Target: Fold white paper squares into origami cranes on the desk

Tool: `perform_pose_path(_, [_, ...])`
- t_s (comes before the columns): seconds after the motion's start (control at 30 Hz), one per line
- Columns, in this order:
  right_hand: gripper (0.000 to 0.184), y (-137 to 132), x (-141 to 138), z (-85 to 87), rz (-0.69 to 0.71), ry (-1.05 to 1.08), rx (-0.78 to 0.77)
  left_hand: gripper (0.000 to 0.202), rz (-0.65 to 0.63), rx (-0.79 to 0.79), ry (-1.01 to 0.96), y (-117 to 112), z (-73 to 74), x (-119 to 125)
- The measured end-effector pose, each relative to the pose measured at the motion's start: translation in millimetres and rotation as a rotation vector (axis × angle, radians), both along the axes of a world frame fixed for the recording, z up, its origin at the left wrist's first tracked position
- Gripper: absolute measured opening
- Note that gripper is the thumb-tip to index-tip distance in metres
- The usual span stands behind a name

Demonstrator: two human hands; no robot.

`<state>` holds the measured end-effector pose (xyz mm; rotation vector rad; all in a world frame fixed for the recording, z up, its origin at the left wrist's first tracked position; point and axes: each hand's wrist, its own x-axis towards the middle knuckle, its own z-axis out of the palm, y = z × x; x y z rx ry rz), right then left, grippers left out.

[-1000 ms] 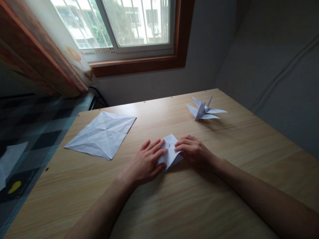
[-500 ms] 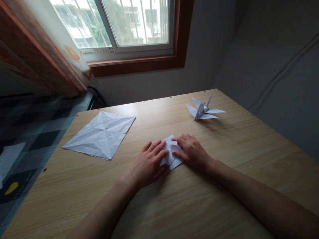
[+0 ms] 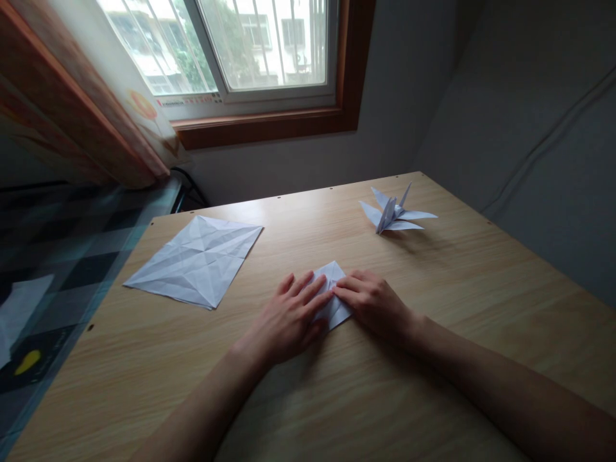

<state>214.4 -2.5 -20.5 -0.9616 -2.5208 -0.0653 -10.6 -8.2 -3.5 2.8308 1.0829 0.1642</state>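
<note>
A small folded piece of white paper [image 3: 339,314] lies on the wooden table between my hands, one corner pointing away from me. My left hand [image 3: 289,317] rests flat across its left side, fingers stretched out and slightly apart. From the right, my right hand [image 3: 378,301] has its thumb and fingers drawn together on the paper near its middle. The fingertips of both hands almost meet there. My fingers hide part of the paper's left and right sides.
A larger creased white paper sheet [image 3: 199,260] lies flat at the table's left. Toward the back right stands a pointed folded-paper figure [image 3: 394,215]. The wooden table [image 3: 385,398] has its far edge near the wall below a window [image 3: 269,45]. A checked cloth [image 3: 96,269] lies to the left.
My right fingers have closed together and moved slightly inward on the folded paper. A raised flap there now looks flatter. My left fingers have slid a little to the right across it.
</note>
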Motion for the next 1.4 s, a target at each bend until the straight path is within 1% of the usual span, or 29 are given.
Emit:
perform_pose_path(0.1, [0.015, -3.8, -2.5, 3.2, -0.004, -0.013, -0.053, 0.051, 0.029, -0.036, -0.013, -0.5, 3.0, 1.1])
perform_pose_path(0.17, [0.016, -4.5, -2.8, 4.8, -0.051, -0.024, -0.06, 0.049, 0.031, -0.044, -0.024, -0.6, 4.2, 1.2])
perform_pose_path(0.27, [0.014, -3.1, -1.6, 6.0, -0.149, -0.052, -0.029, 0.045, 0.021, -0.029, -0.039, -0.3, 3.5, 0.3])
perform_pose_path(0.33, [0.014, -1.8, -0.5, 6.2, -0.19, -0.066, -0.01, 0.046, 0.024, -0.022, -0.044, 0.3, 1.9, -0.4])
perform_pose_path(0.43, [0.016, 0.0, 1.6, 5.0, -0.214, -0.064, -0.009, 0.049, 0.04, -0.016, -0.034, 1.3, -0.6, -0.7])
perform_pose_path(0.5, [0.019, 1.3, 3.2, 2.7, -0.204, -0.029, -0.026, 0.055, 0.06, -0.006, -0.027, 1.9, -1.9, -0.7])
perform_pose_path(0.57, [0.029, 2.3, 4.7, -0.4, -0.151, 0.056, -0.071, 0.062, 0.083, 0.002, -0.03, 2.2, -2.6, -0.5])
perform_pose_path(0.7, [0.067, 2.0, 5.2, -5.9, -0.002, 0.258, -0.206, 0.078, 0.114, -0.014, -0.037, 2.8, -3.6, -0.5])
perform_pose_path(0.73, [0.073, 1.7, 4.9, -6.7, 0.018, 0.283, -0.221, 0.081, 0.118, -0.02, -0.043, 3.0, -4.3, -0.9])
perform_pose_path(0.8, [0.078, 1.9, 4.7, -7.8, 0.033, 0.301, -0.212, 0.085, 0.128, -0.029, -0.072, 3.9, -6.3, -2.1])
perform_pose_path(0.87, [0.074, 3.7, 5.2, -8.7, 0.032, 0.301, -0.175, 0.089, 0.127, -0.029, -0.119, 5.1, -9.0, -3.8])
perform_pose_path(0.9, [0.068, 5.2, 5.7, -9.2, 0.035, 0.296, -0.142, 0.092, 0.121, -0.026, -0.144, 5.7, -10.3, -4.5])
perform_pose_path(0.97, [0.047, 8.6, 7.4, -9.5, 0.077, 0.272, -0.056, 0.099, 0.106, -0.014, -0.191, 6.8, -12.5, -5.8])
perform_pose_path(1.03, [0.027, 11.3, 9.9, -8.2, 0.151, 0.231, 0.008, 0.106, 0.103, -0.001, -0.243, 7.4, -13.2, -6.5])
perform_pose_path(1.1, [0.018, 12.4, 13.5, -5.1, 0.197, 0.177, 0.002, 0.11, 0.119, 0.014, -0.308, 7.4, -12.0, -7.1])
perform_pose_path(1.17, [0.013, 12.1, 18.4, -1.1, 0.202, 0.143, -0.058, 0.101, 0.127, 0.022, -0.37, 7.3, -9.2, -7.8])
perform_pose_path(1.2, [0.012, 11.9, 21.3, 0.7, 0.199, 0.135, -0.091, 0.09, 0.12, 0.016, -0.388, 7.2, -7.5, -8.1])
perform_pose_path(1.27, [0.021, 11.9, 26.9, 3.1, 0.2, 0.127, -0.148, 0.062, 0.082, -0.005, -0.395, 7.2, -4.8, -8.5])
perform_pose_path(1.3, [0.026, 12.2, 29.4, 3.7, 0.196, 0.127, -0.17, 0.051, 0.064, -0.012, -0.385, 7.3, -4.2, -8.4])
perform_pose_path(1.33, [0.03, 12.7, 31.5, 3.9, 0.189, 0.128, -0.189, 0.045, 0.053, -0.009, -0.371, 7.5, -4.2, -8.2])
perform_pose_path(1.4, [0.029, 14.1, 34.3, 3.7, 0.175, 0.132, -0.214, 0.042, 0.055, 0.025, -0.343, 8.0, -6.2, -7.4])
